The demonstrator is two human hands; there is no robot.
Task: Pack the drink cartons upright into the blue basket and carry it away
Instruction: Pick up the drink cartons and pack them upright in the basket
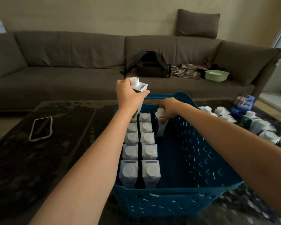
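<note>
The lower body of the white drink carton with a round white screw cap (137, 86), gripped by the left hand (128, 96) above the far left corner of the blue perforated plastic basket (193, 153), is hidden behind that hand and wrist, and whether its base is already inside the basket cannot be told. The right hand (169, 109), at about one o'clock from the basket's middle, is curled over a second white-capped carton (160, 113) standing against the far wall; most of that carton is covered by the fingers, so only its cap and a strip of its side are made out. Inside the basket, two upright rows are packed along the left wall: five caps are counted in the right-hand row (148, 151), while four are plainly seen in the left-hand row (130, 153), its far end being blocked by the left forearm. The basket rests on a dark patterned tabletop (63, 143). At three o'clock, beyond the basket's right wall, a loose group of unpacked white cartons (250, 122) is partly cut off by the right forearm and the frame edge; about seven tops are discernible. A dark phone in a pale case (40, 129) is seen at nine o'clock. Behind, a grey sofa (71, 62) bears a black bag (152, 65) and a pale green bowl (216, 75).
</note>
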